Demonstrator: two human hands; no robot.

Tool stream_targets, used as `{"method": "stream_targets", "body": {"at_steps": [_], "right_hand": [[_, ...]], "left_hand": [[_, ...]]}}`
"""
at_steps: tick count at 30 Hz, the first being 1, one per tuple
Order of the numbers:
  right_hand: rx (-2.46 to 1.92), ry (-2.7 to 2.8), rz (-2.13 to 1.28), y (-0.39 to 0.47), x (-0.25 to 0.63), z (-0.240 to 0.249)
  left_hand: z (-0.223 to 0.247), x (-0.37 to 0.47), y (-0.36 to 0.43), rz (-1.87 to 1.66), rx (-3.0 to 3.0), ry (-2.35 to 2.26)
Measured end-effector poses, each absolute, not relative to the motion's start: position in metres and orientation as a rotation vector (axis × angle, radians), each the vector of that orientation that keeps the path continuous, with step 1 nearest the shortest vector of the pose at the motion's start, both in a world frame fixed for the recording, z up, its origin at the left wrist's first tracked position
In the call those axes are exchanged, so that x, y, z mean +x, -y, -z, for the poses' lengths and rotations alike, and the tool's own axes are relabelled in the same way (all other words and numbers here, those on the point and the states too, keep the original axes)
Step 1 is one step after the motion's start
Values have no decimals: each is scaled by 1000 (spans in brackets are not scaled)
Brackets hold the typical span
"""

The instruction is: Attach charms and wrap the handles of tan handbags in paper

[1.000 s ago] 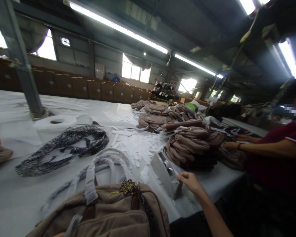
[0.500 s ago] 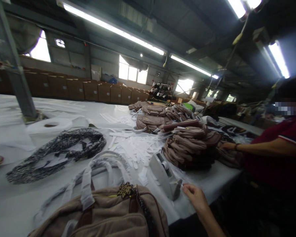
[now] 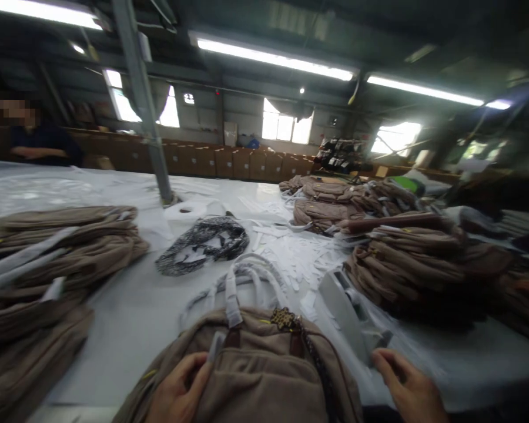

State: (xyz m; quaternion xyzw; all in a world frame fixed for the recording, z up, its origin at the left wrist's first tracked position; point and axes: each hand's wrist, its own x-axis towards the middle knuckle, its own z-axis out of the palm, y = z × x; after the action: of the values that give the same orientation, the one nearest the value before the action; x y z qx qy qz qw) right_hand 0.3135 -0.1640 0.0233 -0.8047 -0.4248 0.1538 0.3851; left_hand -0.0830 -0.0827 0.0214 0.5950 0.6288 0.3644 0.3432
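Note:
A taupe fabric backpack [image 3: 268, 376] lies before me, with a leopard-patterned flower charm [image 3: 284, 318] and white-wrapped handles [image 3: 231, 294] at its top. My left hand [image 3: 180, 385] is over its left side, thumb and fingers pinching a small white strip [image 3: 216, 345]. On the right, a grey tape dispenser [image 3: 344, 308] stands on the table. At its near end, my right hand [image 3: 408, 385] has thumb and fingertips closed together; whatever is between them is too small to make out.
Stacks of similar taupe bags lie to the left [image 3: 70, 247] and right [image 3: 405, 264]. White paper strips [image 3: 300, 252] and a black-and-white coil [image 3: 203, 244] lie beyond the backpack. A metal post [image 3: 145, 106] rises behind; a person [image 3: 44, 141] is at far left.
The view has swung left, bringing the left bag stack and another person into sight. My left hand has come into view at the backpack with a white strip. My right hand remains by the dispenser.

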Motion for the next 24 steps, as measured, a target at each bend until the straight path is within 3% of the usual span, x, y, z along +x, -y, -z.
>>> {"method": "stream_targets", "body": {"at_steps": [4,11,24], "right_hand": [[-1612,1559,-814,127,213,-58],[-1154,1980,-997,82,87,-77],[-1428,2002,-877,55,63,-48]], "left_hand": [[-18,-85,83,-1004,1582,-1537],[-21,-82,89,-1028,1584,-1450],[-20,-82,90,-1089,1537,-1408]]}}
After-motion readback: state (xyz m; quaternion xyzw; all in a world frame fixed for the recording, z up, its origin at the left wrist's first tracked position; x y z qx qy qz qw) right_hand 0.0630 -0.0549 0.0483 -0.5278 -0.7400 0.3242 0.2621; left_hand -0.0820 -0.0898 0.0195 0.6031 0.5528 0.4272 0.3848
